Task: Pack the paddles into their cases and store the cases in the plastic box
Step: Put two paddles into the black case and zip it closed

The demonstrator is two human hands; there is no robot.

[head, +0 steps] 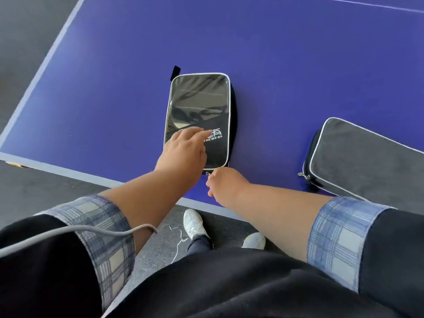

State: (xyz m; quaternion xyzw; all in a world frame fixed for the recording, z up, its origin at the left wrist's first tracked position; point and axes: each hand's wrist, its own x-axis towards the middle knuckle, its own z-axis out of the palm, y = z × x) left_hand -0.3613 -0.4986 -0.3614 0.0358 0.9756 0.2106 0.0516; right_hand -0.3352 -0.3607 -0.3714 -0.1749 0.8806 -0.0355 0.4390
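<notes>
Black paddle case [199, 104] lies flat on the blue table [114, 76], long side running away from the person, near end close to the table's white-edged near border.

Left hand [183, 152]: palm down on the near left part of the black paddle case, fingers straight and spread over the printed white logo, pressing on the cover. It holds nothing.

Right hand [226, 184]: at the near right corner of the black paddle case, just off its edge, fingers curled under. Thumb and forefinger pinch the small metal zipper pull [208, 173] at that corner. Fingertips are mostly hidden below the hand.

Case details: rounded rectangle, black fabric sides, glossy dark front panel with reflections, thin white piping round the rim. A short black fabric loop [175, 73] sticks out at the far left corner.

Second case, grey [358, 161]: right of the black paddle case, well apart from it, set at an angle and partly cut off by the frame edge. Matte, felt-like top, white piping, dark sides; its own metal puller [302, 175] sits at the corner nearest the black paddle case.

Both forearms are bare, with rolled plaid cuffs [339, 239] on dark sleeves. A grey cable [68, 232] crosses the left sleeve. White shoes [195, 223] stand on the dark grey floor [27, 31] below the table's near edge.
</notes>
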